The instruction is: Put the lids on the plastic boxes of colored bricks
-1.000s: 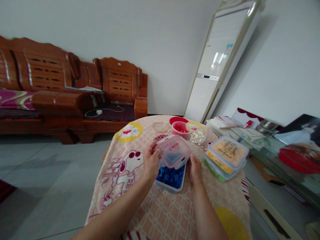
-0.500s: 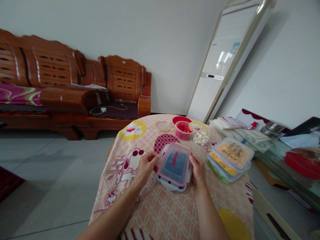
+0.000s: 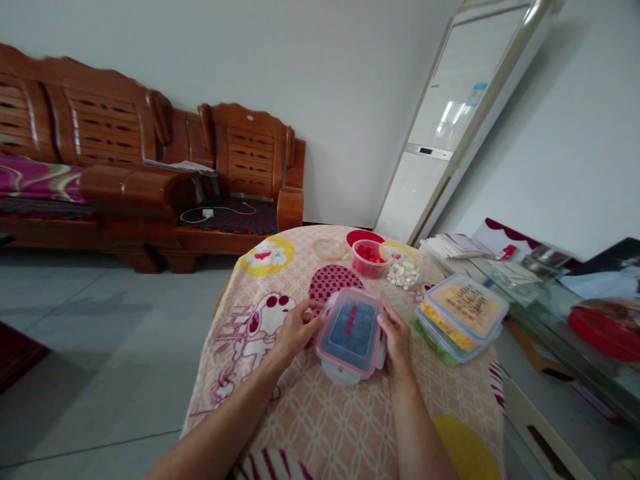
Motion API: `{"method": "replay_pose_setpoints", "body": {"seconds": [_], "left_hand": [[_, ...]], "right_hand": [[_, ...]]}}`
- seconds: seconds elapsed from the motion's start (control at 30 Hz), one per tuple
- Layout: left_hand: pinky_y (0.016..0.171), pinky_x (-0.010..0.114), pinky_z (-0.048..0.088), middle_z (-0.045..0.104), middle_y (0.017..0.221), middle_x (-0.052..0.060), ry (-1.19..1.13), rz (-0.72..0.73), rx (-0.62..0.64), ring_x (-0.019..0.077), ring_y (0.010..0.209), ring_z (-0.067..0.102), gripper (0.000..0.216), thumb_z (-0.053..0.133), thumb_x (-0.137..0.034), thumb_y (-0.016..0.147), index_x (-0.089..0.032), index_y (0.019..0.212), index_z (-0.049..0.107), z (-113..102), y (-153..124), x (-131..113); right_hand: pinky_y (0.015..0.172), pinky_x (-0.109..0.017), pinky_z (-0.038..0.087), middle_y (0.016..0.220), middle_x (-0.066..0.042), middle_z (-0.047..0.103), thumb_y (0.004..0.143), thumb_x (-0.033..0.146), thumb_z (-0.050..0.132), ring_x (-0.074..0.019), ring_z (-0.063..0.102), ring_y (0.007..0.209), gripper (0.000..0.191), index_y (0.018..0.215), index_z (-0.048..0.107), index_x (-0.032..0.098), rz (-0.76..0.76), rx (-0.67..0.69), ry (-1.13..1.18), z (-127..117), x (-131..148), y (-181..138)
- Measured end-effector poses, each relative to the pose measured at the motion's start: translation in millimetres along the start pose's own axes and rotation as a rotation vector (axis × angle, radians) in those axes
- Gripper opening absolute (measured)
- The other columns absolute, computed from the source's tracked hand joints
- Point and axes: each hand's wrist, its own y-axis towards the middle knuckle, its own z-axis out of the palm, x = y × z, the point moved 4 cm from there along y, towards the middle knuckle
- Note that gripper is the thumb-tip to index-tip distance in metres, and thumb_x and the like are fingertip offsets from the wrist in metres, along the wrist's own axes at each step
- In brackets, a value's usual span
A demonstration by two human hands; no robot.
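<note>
A clear plastic food container [image 3: 349, 333] with a pink-edged lid sits on the table in front of me, and blue contents show through the lid. Red lettering marks the lid's middle. My right hand [image 3: 397, 338] grips the container's right side, thumb near the lid's edge. At the left side is my left hand [image 3: 299, 328], its fingers stretched out by the upper left side flap. Whether those fingertips touch the flap I cannot tell. The front flap sticks out towards me, unlatched.
Two stacked food boxes [image 3: 461, 317] stand at the right. Farther back are a round tub [image 3: 370, 260] of red pieces, a pile of white pieces [image 3: 403, 274] and a clear round lid [image 3: 329, 249]. A glass-topped table [image 3: 530, 293] adjoins on the right.
The lid sits lower on the container, and the blue contents no longer show below its front edge. My left hand has loosened from the left edge, fingers now spread. The view shifted slightly.
</note>
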Motion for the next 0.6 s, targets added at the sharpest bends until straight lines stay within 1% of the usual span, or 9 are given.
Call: {"method": "replay_pose_setpoints", "body": {"seconds": [0.13,0.37,0.43,0.5,0.6], "left_hand": [[0.030,0.016,0.030,0.042,0.044,-0.013,-0.012,-0.004,0.026,0.0074,0.030,0.040,0.040,0.069,-0.047,0.076,-0.017,0.099,0.056,1.9,-1.2,-1.9],[0.034,0.017,0.030,0.042,0.046,-0.012,-0.035,-0.025,0.048,0.0076,0.032,0.039,0.046,0.069,-0.048,0.076,-0.015,0.105,0.056,1.7,-3.9,3.4],[0.038,0.018,0.033,0.046,0.051,-0.010,-0.038,-0.008,0.059,0.0082,0.039,0.044,0.051,0.070,-0.047,0.075,-0.014,0.112,0.057,0.7,-2.1,4.1],[0.045,0.018,0.038,0.054,0.061,-0.007,-0.046,0.006,0.074,0.0098,0.050,0.052,0.057,0.071,-0.045,0.073,-0.013,0.119,0.057,0.2,2.2,3.6],[0.055,0.021,0.042,0.059,0.072,-0.002,0.029,0.042,0.071,0.0121,0.064,0.057,0.059,0.073,-0.044,0.072,-0.013,0.120,0.062,0.9,12.4,1.2]], "right_hand": [[0.100,-0.046,0.047,0.113,-0.009,0.075,0.072,0.038,0.074,-0.0298,0.066,0.109,0.049,0.116,0.072,0.017,0.015,0.001,0.037,-0.6,1.1,-2.1],[0.102,-0.047,0.046,0.116,-0.010,0.074,0.070,0.037,0.072,-0.0310,0.065,0.112,0.051,0.116,0.072,0.015,0.039,-0.015,0.012,2.1,10.3,-6.8],[0.103,-0.046,0.046,0.120,-0.010,0.072,0.072,0.036,0.070,-0.0304,0.064,0.116,0.053,0.120,0.070,0.016,0.054,-0.021,0.010,3.6,12.7,-8.2],[0.104,-0.045,0.045,0.125,-0.010,0.070,0.072,0.035,0.069,-0.0300,0.062,0.120,0.055,0.124,0.068,0.017,0.059,-0.033,0.001,4.5,14.2,-9.1],[0.106,-0.046,0.044,0.128,-0.011,0.068,0.072,0.035,0.069,-0.0300,0.060,0.123,0.055,0.124,0.068,0.016,0.053,-0.034,0.005,5.0,13.9,-9.2]]}}
